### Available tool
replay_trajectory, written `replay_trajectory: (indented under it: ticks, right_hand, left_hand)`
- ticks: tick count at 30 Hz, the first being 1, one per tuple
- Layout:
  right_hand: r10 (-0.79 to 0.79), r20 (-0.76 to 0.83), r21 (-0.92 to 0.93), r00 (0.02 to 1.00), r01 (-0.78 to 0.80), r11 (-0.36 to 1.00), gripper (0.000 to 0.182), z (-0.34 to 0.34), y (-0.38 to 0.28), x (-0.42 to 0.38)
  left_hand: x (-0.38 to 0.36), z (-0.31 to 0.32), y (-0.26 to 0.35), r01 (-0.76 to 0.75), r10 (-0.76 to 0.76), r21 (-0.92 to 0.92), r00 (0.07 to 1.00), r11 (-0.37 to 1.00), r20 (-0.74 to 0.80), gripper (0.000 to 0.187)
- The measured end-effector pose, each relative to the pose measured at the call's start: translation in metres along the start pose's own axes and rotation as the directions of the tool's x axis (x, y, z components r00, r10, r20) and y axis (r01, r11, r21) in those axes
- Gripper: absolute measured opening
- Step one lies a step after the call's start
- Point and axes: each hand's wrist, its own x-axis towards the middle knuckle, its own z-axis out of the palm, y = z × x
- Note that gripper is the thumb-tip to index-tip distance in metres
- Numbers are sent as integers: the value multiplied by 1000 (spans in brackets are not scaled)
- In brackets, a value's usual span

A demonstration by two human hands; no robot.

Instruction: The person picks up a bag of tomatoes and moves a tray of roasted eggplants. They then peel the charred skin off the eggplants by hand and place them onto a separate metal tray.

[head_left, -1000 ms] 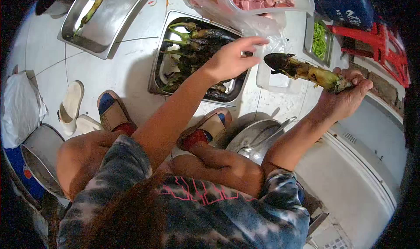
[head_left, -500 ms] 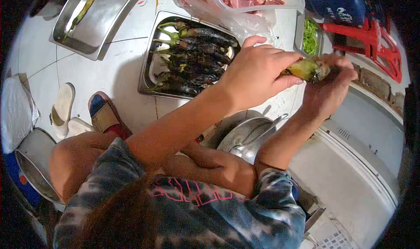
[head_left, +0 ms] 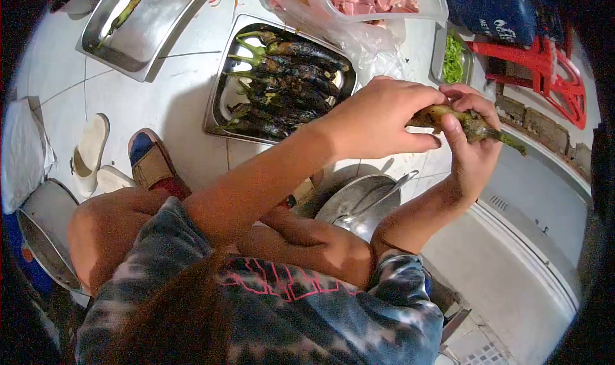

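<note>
Both hands are on one partly peeled eggplant [head_left: 477, 126], yellow-green with dark bits, its green stem pointing right. My right hand [head_left: 473, 134] grips it near the stem, thumb on top and fingers wrapped behind. My left hand [head_left: 391, 118] holds the other end between thumb and fingers, hiding that end. Left of my left hand, a metal tray [head_left: 214, 112] holds several charred eggplants [head_left: 291, 76] lying side by side, stems to the left. A second metal tray [head_left: 144, 41] at the upper left bears one long peeled eggplant [head_left: 131, 9].
A plastic container [head_left: 435, 9] of cut meat and a clear bag [head_left: 378, 48] stand at the top. Chopped greens [head_left: 453, 60] fill a tray near a red stool [head_left: 544, 64]. A metal pot [head_left: 359, 201] sits below my hands; sandals [head_left: 91, 153] lie left.
My right hand has turned and its fingers have shifted on the eggplant, so the green stem now shows pointing right. My left hand still holds the other end.
</note>
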Motion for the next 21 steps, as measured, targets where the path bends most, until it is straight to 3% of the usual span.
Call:
replay_trajectory:
  ticks: [3, 4, 7, 10, 13, 14, 15, 16, 17, 18, 19, 21]
  right_hand:
    - [47, -93, 0, 995, -47, 999, 19, 0, -1, -2]
    - [67, -119, 17, 991, -66, 998, 17, -1, -1, -2]
    - [103, -203, 68, 974, -91, 994, 12, -5, 4, -2]
    - [189, -309, 171, 932, -141, 975, 18, -5, 7, 1]
    - [160, -305, 510, 939, 19, 860, 30, -15, 32, 8]
    - [221, -366, 681, 904, 99, 725, 49, -7, 38, 8]
    - [312, -254, 937, 916, 154, 312, 63, 2, 43, 10]
    - [273, -235, 944, 933, 151, 295, 62, 23, 44, 15]
    - [167, -21, 986, 986, 48, -162, 68, 37, 51, 15]
    - [362, -91, 949, 928, -30, 315, 69, 54, 42, 15]
    - [269, 1, 973, 963, -63, 223, 60, 62, 49, 17]
    - [410, -79, 954, 909, -50, 295, 50, 73, 54, 25]
  left_hand:
    - [-1, -1, -3, 115, -108, -177, 993, 977, 49, 47]
    - [-1, -6, -3, 180, -168, -132, 981, 975, 98, 51]
    - [-2, -12, -16, 96, -93, -50, 993, 994, 66, 48]
    - [-1, -11, -20, 107, -102, -133, 994, 985, 42, 42]
    - [-1, -8, -15, 171, -187, -308, 982, 936, -21, 43]
    - [1, -5, -13, 175, -213, -385, 975, 906, -59, 44]
    - [2, -2, -12, 176, -244, -460, 966, 870, -91, 46]
    - [3, -2, -10, 193, -255, -351, 956, 916, -142, 48]
    - [3, -2, -10, 180, -235, -249, 948, 952, -216, 46]
    - [4, -1, -11, 169, -204, -141, 936, 976, -287, 44]
    - [4, 0, -13, 164, -165, -31, 921, 986, -354, 42]
    - [3, -2, -17, 148, -85, 129, 911, 981, -403, 42]
